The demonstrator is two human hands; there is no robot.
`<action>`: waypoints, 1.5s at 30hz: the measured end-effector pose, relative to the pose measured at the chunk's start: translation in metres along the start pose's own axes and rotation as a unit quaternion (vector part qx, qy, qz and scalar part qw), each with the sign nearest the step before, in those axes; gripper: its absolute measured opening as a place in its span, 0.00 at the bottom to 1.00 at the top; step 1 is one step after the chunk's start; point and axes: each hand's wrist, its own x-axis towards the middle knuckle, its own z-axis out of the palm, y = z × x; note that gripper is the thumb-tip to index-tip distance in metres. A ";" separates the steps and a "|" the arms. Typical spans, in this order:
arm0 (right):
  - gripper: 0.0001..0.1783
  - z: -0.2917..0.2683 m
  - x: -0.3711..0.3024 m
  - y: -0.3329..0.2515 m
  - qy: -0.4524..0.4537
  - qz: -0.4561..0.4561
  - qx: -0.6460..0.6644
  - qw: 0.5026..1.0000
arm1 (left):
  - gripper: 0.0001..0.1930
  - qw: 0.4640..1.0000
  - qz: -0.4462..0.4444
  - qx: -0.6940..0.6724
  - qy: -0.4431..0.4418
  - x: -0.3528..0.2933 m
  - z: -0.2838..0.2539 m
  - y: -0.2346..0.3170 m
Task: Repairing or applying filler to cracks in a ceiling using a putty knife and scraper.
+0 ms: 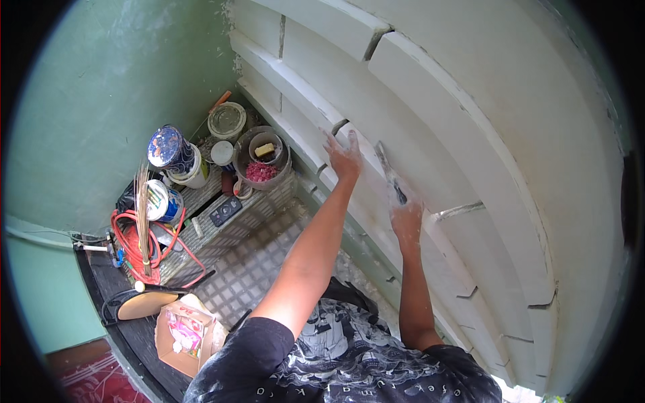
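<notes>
My right hand point(406, 213) is closed around the dark handle of a putty knife point(385, 162). Its flat blade points up and away, along the raised edge of a white panel point(376, 168) on the wall. My left hand point(345, 157) has its fingers apart and rests at the panel's edge, near a dark gap point(340, 125) between two panels. White dust or filler coats both hands. The wall point(423, 168) carries several such raised white panels in stepped, overlapping rows, with open joints between some of them.
At the left, a ridged bench point(262, 205) holds a grey bucket point(287, 164) with a sponge, paint pails point(168, 148), a remote-like panel point(225, 211), a straw broom point(143, 221) and red hose point(121, 232). A cardboard box point(176, 359) stands near my left side, on a dark surface.
</notes>
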 end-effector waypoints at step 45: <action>0.19 0.057 0.064 -0.085 -0.037 -0.029 0.109 0.993 | 0.20 0.978 -0.177 -0.109 -0.025 -0.016 -0.172 -0.238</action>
